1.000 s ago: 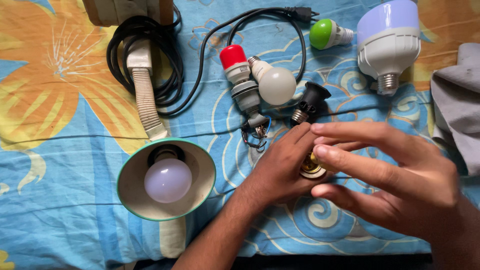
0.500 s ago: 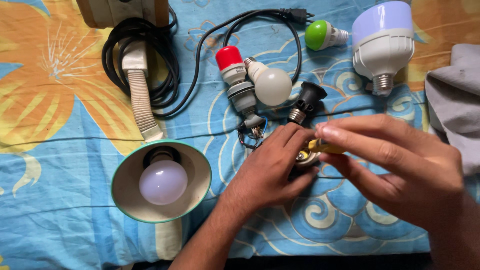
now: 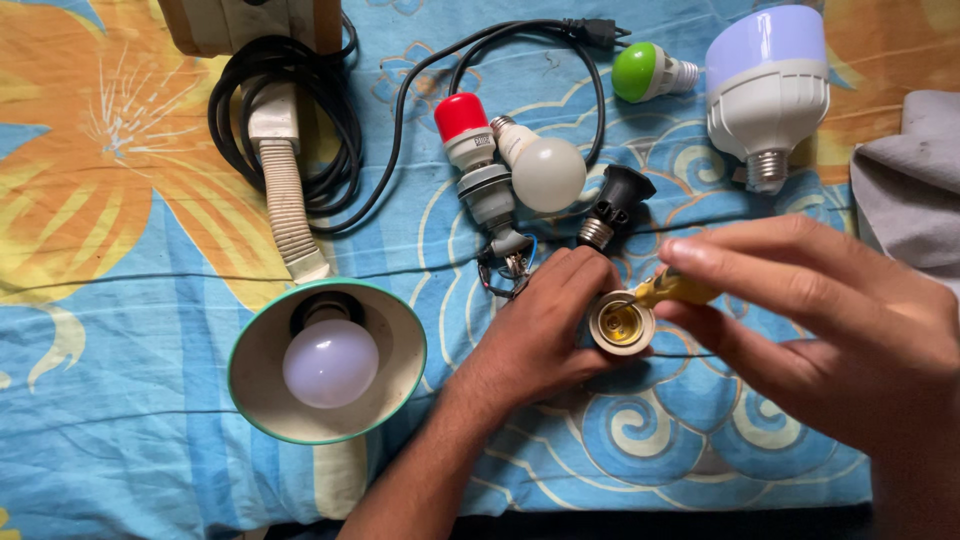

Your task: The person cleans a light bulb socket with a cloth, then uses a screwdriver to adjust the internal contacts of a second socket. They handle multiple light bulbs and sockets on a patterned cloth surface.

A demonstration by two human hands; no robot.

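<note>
Working at the open mouth of a lamp socket (image 3: 621, 323), step in hand judged as tightening or probing a contact inside it. Left hand (image 3: 535, 325) wrapping closed around the socket body, holding it mouth-up just above the patterned blue and orange bedsheet (image 3: 120, 200), near centre of view. Right hand (image 3: 830, 320) pinching a yellow-handled screwdriver (image 3: 672, 290) between thumb and fingertips, fingers closed on the handle, tip angling down into the socket rim. Tip itself hidden inside; contact with any screw not confirmable.

Next move judged as calling for a steady left grip against twist, and the tool kept in line with the socket axis to avoid slipping.

Socket: round, cream plastic rim, brass-toned interior. Lying near: 1 black socket (image 3: 615, 203) with threaded metal end, 1 red-capped bulb (image 3: 462, 125) seated in a grey holder, 1 frosted white bulb (image 3: 542, 170), 1 small green bulb (image 3: 640, 72), 1 large white bulb (image 3: 768, 85) with lilac dome. Desk lamp (image 3: 325, 358), green-rimmed shade, ribbed flexible neck, glossy bulb fitted. Black cable (image 3: 330, 150) coiling beside it. Grey cloth (image 3: 910, 180) at right edge.
</note>
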